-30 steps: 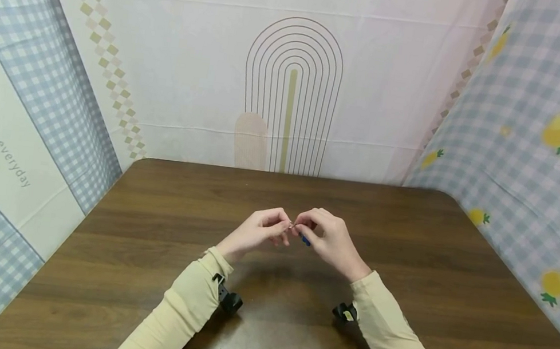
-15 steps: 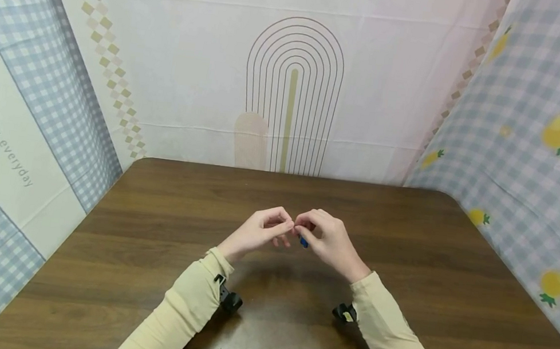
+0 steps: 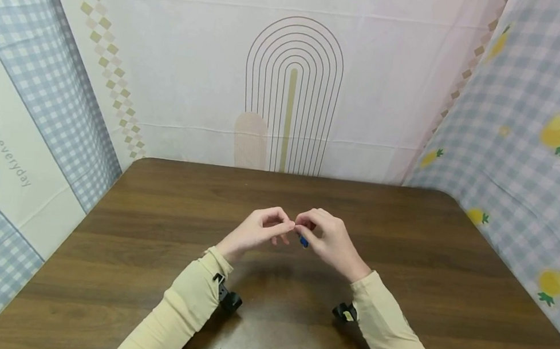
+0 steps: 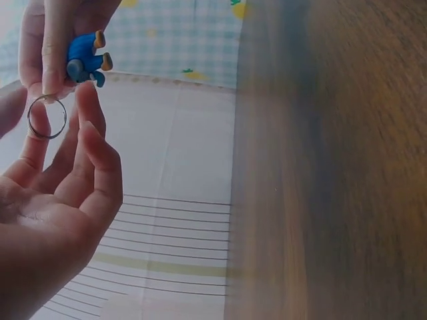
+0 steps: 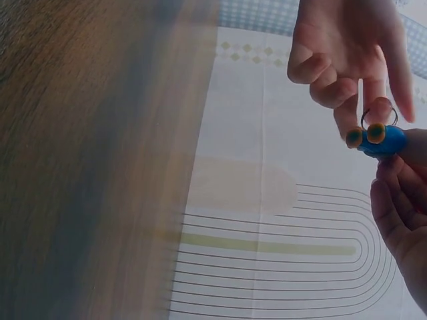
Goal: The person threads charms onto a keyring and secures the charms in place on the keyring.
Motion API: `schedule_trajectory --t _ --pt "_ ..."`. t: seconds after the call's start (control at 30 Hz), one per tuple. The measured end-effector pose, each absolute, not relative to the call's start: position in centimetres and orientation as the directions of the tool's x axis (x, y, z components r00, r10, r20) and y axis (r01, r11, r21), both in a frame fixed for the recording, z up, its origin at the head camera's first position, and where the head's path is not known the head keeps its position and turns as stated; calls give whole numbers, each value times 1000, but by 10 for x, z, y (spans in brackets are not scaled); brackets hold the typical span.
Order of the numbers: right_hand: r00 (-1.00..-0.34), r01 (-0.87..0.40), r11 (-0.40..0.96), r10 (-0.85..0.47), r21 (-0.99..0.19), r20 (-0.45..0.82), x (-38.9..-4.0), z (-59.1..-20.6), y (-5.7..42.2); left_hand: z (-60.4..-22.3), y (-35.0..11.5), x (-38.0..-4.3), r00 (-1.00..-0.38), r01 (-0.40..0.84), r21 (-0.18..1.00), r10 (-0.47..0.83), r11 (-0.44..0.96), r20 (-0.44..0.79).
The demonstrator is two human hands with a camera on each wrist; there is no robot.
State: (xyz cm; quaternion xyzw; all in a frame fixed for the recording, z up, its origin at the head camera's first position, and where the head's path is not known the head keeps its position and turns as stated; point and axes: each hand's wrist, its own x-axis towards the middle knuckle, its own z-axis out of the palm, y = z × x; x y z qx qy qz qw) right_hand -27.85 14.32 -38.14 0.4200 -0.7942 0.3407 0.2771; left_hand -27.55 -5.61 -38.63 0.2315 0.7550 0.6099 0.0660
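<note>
A keychain is between the hands, above the table: a small blue figurine (image 4: 83,52) with orange feet, and a thin metal ring (image 4: 47,137). The right hand (image 3: 330,241) pinches it at the place where the ring meets the figurine, which shows under those fingers in the head view. From the other side, the left hand (image 3: 259,231) has its thumb and index fingertips at the ring's edge, with the index tip seen through the loop. Its other fingers are loosely bent. Fingertips of both hands nearly meet, hiding the ring in the head view.
Beneath the hands lies a brown wooden table (image 3: 183,204). A pale patterned cloth (image 3: 193,72) hangs behind its far edge, and checked cloths stand at both sides. Black wrist cameras (image 3: 230,301) are strapped over the cream sleeves (image 3: 177,307).
The left fingertips have shifted slightly right, closer to the right hand, and the ring between them is covered in the head view. The blue figurine has moved a little under the right fingers.
</note>
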Motion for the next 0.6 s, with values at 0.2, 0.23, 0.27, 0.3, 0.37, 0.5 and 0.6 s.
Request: schedule_trajectory --t 0.2,0.23,0.27,0.3,0.37,0.5,0.6 --pt "-485 -861 408 -482 -303 730 -278 -381 142 -387 -56 -276 -874 315 935 434 163 219" --pt "-486 -861 408 -482 -304 729 -278 -381 142 -387 -56 -275 -872 322 932 435 164 225" --pt "-486 -861 408 -483 -304 728 -277 -381 141 -386 -56 -275 -871 325 931 436 165 227" --pt "-486 -861 409 -483 -303 728 -277 -381 141 -386 -56 -275 -871 325 931 435 163 228" --pt "-486 -861 410 -482 -302 729 -278 -381 141 -386 -56 -275 -873 320 934 433 156 227" --pt "-485 -860 413 -479 -299 732 -278 -381 142 -387 -56 -276 -881 286 950 424 125 209" --pt "-485 -860 413 -478 -300 733 -279 -382 143 -389 -56 -276 -883 276 954 422 114 205"
